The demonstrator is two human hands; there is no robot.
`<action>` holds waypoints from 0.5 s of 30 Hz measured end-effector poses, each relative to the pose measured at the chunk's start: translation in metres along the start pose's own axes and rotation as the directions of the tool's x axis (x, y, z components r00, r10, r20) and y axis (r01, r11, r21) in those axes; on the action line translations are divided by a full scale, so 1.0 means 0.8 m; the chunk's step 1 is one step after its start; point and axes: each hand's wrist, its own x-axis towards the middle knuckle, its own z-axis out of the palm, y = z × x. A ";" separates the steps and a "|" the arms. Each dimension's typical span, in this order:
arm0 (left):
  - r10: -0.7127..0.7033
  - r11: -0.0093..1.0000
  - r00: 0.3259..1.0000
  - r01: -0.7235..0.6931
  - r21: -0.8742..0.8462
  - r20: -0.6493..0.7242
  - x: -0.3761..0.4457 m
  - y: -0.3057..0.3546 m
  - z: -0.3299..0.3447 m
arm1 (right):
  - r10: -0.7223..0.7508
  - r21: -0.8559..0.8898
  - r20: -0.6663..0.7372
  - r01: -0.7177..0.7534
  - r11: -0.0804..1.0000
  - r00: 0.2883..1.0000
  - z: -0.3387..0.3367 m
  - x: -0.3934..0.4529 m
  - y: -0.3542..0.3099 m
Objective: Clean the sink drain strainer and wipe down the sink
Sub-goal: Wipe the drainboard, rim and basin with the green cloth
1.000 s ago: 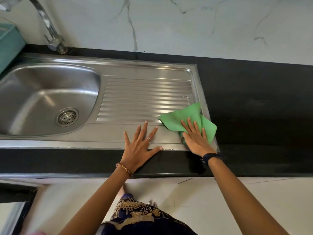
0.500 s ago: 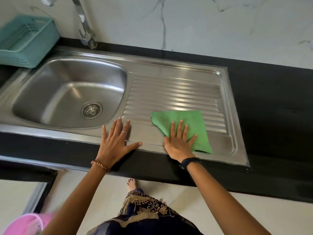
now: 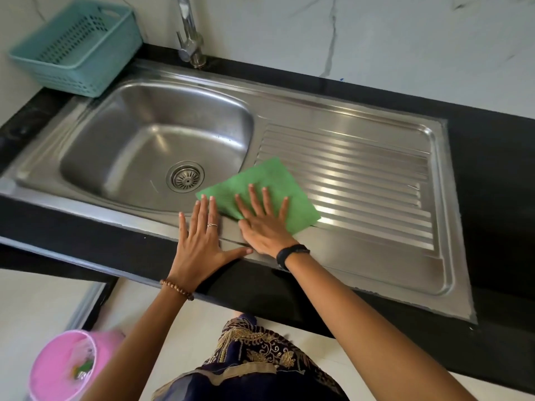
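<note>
Black countertop point(image 3: 492, 175) frames a steel sink point(image 3: 341, 117), its drain strainer point(image 3: 185, 177) seated in the basin floor. At five o'clock from the strainer, the right hand point(image 3: 265, 227) presses a green cloth point(image 3: 260, 186) flat, fingers spread, gripping nothing. Touching it at nine o'clock, the left hand point(image 3: 201, 241) lies splayed on the sink's front rim

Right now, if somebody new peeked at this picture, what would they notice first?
Probably the bright green cloth, pressed flat under the right hand where the sink bowl meets the ribbed draining board. Next, the shiny steel sink with its round drain strainer at the bottom. Then the teal basket in the back left corner and the pink bin on the floor.
</note>
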 end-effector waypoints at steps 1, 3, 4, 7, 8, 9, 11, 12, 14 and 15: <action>-0.001 1.000 1.000 0.001 -0.025 -0.014 -0.001 0.001 0.000 | -0.054 -0.031 0.006 0.054 0.998 0.999 0.000 0.005 -0.004; 0.004 0.997 0.999 -0.007 -0.079 -0.038 -0.002 0.002 -0.002 | -0.159 -0.059 0.023 0.160 0.985 0.987 0.001 0.004 -0.003; 0.006 0.995 0.999 -0.011 -0.101 -0.045 -0.002 0.002 -0.002 | -0.209 -0.050 0.029 0.210 0.976 0.978 0.001 0.000 0.001; 0.015 0.993 0.999 -0.021 -0.114 -0.051 -0.003 0.005 -0.002 | -0.312 0.010 0.029 0.312 0.950 0.950 0.002 -0.025 0.021; 0.026 0.994 0.998 -0.031 -0.101 -0.050 -0.005 0.009 -0.001 | -0.322 0.023 0.026 0.321 0.947 0.946 0.002 -0.035 0.028; 0.044 0.995 0.998 -0.048 -0.087 -0.048 -0.007 0.014 0.000 | -0.323 0.031 0.020 0.322 0.946 0.946 0.003 -0.046 0.034; 0.097 0.991 0.995 -0.099 -0.094 -0.025 -0.011 0.035 0.006 | -0.304 0.042 0.003 0.304 0.952 0.953 0.004 -0.071 0.051; 0.122 0.986 0.993 -0.121 -0.113 -0.003 -0.013 0.048 0.009 | -0.287 0.054 -0.007 0.287 0.956 0.958 0.003 -0.085 0.062; 0.155 0.978 0.987 -0.149 -0.145 0.033 -0.015 0.073 0.016 | -0.248 0.085 -0.022 0.249 0.965 0.969 -0.001 -0.110 0.088; 0.170 0.975 0.984 -0.161 -0.156 0.048 -0.016 0.084 0.018 | -0.223 0.100 -0.030 0.225 0.969 0.974 -0.003 -0.124 0.103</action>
